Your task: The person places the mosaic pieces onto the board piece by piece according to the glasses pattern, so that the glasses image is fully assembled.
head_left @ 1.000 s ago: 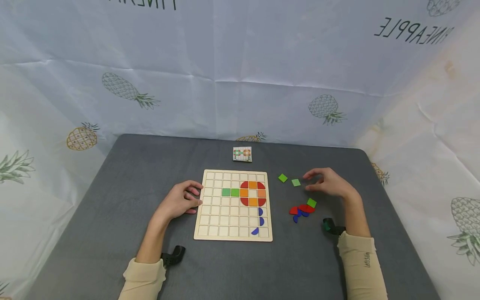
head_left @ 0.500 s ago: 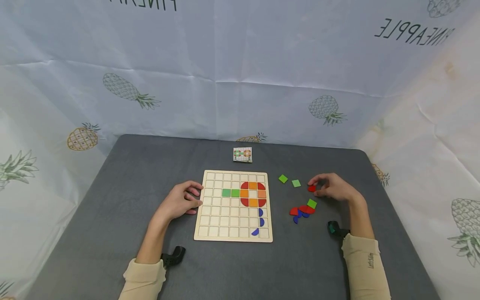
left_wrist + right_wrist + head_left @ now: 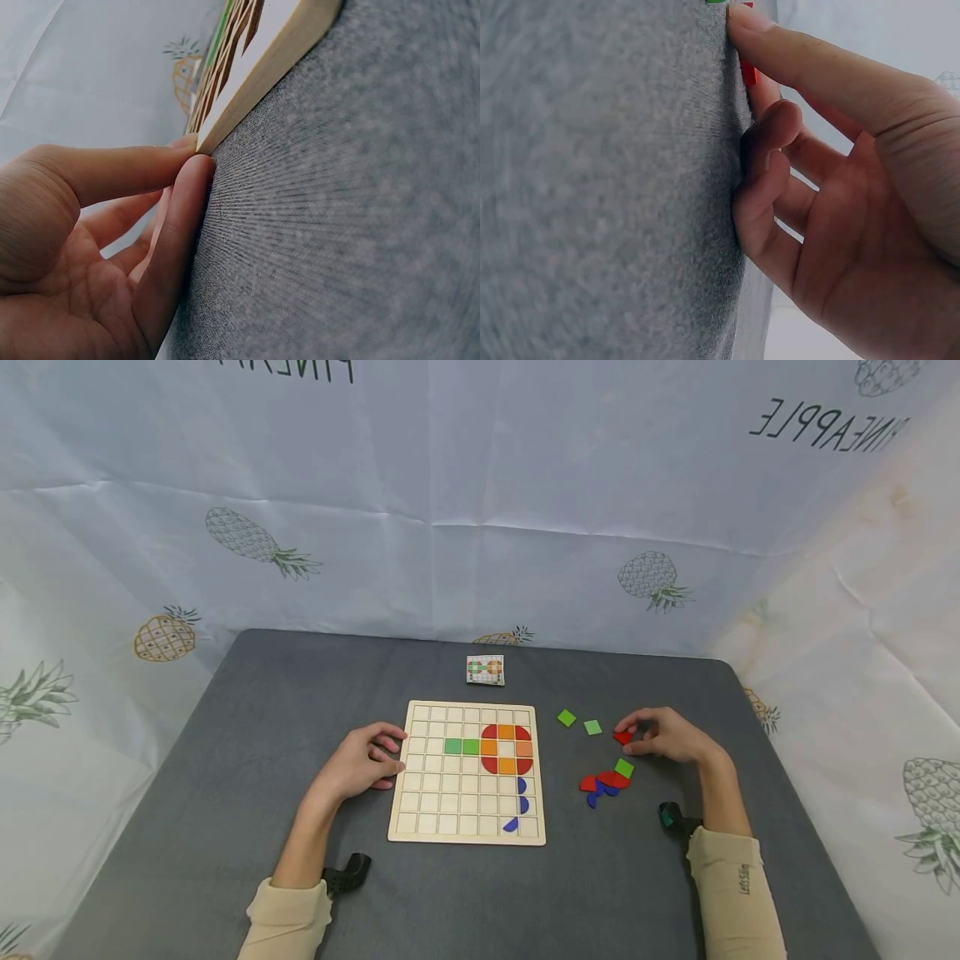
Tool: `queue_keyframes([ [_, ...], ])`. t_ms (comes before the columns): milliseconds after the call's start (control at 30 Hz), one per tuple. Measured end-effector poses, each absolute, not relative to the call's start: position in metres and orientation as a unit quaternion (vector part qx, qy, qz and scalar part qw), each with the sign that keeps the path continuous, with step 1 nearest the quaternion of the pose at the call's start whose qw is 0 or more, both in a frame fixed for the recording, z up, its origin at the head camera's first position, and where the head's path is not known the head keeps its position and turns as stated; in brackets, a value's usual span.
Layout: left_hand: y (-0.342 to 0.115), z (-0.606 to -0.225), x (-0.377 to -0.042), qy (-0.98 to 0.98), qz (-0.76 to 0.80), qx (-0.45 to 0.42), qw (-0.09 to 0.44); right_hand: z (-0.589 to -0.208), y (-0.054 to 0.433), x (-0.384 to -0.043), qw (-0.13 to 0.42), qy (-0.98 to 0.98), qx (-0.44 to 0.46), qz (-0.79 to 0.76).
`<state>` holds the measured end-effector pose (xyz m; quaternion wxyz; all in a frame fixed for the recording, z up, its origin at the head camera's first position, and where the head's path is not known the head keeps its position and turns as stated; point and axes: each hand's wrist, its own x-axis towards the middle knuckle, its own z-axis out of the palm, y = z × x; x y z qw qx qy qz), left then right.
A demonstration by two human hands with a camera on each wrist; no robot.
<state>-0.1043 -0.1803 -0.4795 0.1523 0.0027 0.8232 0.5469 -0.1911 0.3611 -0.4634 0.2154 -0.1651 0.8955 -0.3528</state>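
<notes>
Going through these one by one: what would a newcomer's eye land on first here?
Most likely the red-and-orange ring of pieces, on the upper right of the pale gridded board. Next might come the pineapple-printed sheet in the background, beyond the dark table. Then the right hand, pinching a red piece to the board's right.

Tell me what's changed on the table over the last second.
The right hand shifted right and slightly toward the person, away from the pale green tile. It now pinches a red piece that did not show a second ago. The left hand still touches the left edge of the board; the placed pieces stayed put.
</notes>
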Motion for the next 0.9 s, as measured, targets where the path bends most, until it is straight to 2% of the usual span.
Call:
queue_keyframes([
  [567,-0.180,-0.480,-0.103,0.823,0.547,0.000,0.152,-0.464,0.355,-0.185,0.168,0.903,-0.168,-0.359],
  [900,-0.179,-0.479,-0.103,0.824,0.547,0.000,0.151,-0.457,0.320,-0.186,0.139,0.888,-0.193,-0.394],
])
